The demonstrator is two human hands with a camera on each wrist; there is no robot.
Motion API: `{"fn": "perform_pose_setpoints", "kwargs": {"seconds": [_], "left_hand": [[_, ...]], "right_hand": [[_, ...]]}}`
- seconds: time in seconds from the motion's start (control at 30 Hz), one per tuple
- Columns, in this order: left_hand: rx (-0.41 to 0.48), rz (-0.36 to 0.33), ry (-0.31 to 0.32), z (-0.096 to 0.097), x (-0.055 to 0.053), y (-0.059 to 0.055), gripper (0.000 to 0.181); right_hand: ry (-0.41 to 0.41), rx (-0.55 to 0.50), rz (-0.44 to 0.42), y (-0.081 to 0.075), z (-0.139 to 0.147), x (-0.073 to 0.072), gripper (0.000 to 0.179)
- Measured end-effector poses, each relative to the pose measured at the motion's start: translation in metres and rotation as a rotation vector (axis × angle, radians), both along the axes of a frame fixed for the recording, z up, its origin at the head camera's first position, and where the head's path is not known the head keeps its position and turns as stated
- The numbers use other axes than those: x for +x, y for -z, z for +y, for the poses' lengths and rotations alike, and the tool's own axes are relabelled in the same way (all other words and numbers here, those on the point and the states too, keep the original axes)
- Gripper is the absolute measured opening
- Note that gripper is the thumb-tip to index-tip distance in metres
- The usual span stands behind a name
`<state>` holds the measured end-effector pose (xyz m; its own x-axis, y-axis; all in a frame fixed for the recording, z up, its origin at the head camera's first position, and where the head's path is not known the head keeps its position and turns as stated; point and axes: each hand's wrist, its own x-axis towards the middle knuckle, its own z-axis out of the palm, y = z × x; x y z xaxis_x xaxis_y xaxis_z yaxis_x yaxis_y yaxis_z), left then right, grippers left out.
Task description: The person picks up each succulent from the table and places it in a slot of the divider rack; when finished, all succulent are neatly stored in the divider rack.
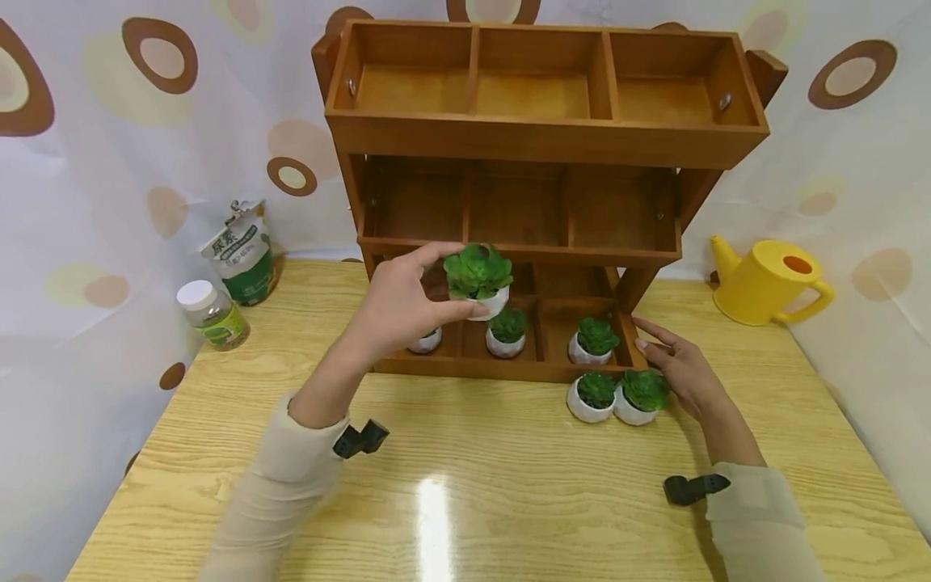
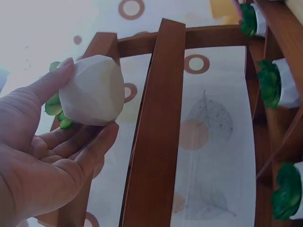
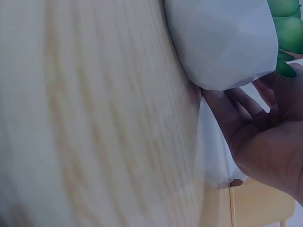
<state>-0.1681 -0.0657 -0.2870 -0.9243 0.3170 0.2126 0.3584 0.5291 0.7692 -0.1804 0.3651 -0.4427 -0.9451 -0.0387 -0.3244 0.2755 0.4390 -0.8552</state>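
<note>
My left hand (image 1: 400,299) holds up a potted succulent (image 1: 478,271) between thumb and fingers, in front of the wooden shelf's (image 1: 545,141) lower tiers. From below, the left wrist view shows its white faceted pot (image 2: 93,90). On the bottom tier stand three more: a partly hidden pot (image 1: 426,341) at left, a succulent (image 1: 507,327) in the middle and another (image 1: 595,338) at right. Against the bottom tier's right side rests my right hand (image 1: 687,372), fingers extended. Beside it, two succulents, one left (image 1: 591,398) and one right (image 1: 642,396), stand close together on the table.
A yellow watering can (image 1: 767,283) stands on the wooden table (image 1: 509,477) to the shelf's right. At the left are a white-capped bottle (image 1: 214,315) and a clipped green-and-white pouch (image 1: 243,255). Patterned sheeting (image 1: 174,145) lines the back.
</note>
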Motion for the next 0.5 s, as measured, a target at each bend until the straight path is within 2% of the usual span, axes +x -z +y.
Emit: {"fn": "perform_pose_setpoints", "kwargs": {"seconds": [0.17,0.27,0.5], "left_hand": [[0.066,0.039,-0.005,-0.009,-0.013,-0.010,0.070],[0.090,0.061,-0.035,-0.015,-0.022,-0.014,0.068],[0.010,0.144,-0.192,-0.027,-0.046,-0.021,0.072]], "right_hand": [[0.000,-0.009,0.004,-0.001,0.000,0.001,0.062],[-0.002,-0.011,0.007,-0.001,0.000,0.002,0.062],[0.001,-0.003,0.015,-0.001,-0.001,0.002,0.062]]}}
